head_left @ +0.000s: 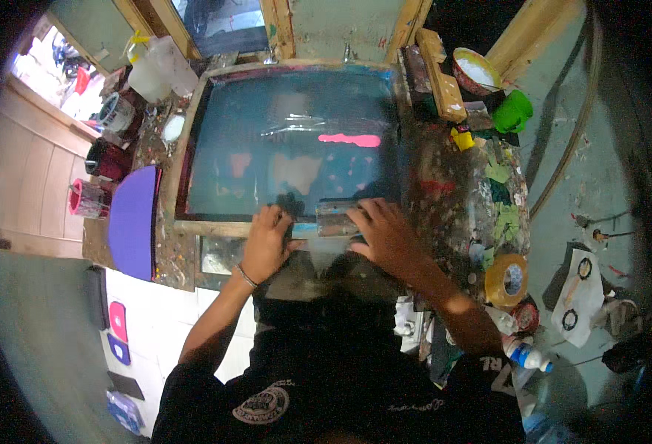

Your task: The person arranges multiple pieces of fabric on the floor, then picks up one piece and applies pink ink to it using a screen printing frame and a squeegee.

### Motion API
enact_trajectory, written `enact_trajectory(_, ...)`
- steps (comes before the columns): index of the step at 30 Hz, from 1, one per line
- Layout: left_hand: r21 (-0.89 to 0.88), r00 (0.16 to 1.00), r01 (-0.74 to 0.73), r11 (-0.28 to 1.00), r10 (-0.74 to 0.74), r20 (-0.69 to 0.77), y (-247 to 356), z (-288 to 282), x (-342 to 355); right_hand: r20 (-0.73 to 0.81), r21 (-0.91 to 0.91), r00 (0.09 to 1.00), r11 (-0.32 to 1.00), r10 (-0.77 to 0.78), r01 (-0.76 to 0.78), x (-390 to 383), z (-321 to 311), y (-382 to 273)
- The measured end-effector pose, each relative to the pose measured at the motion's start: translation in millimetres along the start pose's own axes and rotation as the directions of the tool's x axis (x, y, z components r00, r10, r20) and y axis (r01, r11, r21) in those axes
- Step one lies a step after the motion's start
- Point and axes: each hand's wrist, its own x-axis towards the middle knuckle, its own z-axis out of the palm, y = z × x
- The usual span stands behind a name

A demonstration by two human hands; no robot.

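A printing screen in a wooden frame lies in front of me, with faint pale shapes and a bright pink streak of ink on its mesh. My left hand has its fingers curled over the frame's near edge, left of centre. My right hand grips a worn, flat squeegee at the near edge, right of centre. The squeegee's blade is hard to make out.
Bottles, containers and purple sheets line the left side. A bowl, wooden blocks, green cup and tape roll are at the right. A doorway opens at upper left.
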Motion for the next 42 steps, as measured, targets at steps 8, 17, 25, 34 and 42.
enact_trajectory(8, -0.071, 0.994, 0.004, 0.998, -0.011, -0.106, 7, 5, -5, 0.081, -0.023, 0.997, 1.0, -0.001, 0.003, 39, 22, 24)
enact_trajectory(17, -0.074, 0.989, -0.037, 0.997, 0.026, -0.144, 10, 0, -3, 0.065, -0.103, 0.997, 0.994, -0.036, 0.043, 45, 28, 26)
enact_trajectory(25, -0.112, 0.991, -0.012, 0.994, -0.003, -0.134, 10, -1, -2, 0.006, -0.078, 0.999, 0.996, -0.051, 0.051, 41, 29, 24)
enact_trajectory(34, -0.071, 0.997, -0.016, 0.997, 0.01, -0.08, 7, 4, -5, 0.099, -0.022, 0.995, 1.0, 0.024, -0.022, 3, 27, -8)
enact_trajectory(42, -0.044, 0.995, -0.075, 0.996, 0.072, -0.07, 32, -1, 11, 0.015, 0.021, 0.998, 0.998, 0.061, -0.062, -8, 35, -12)
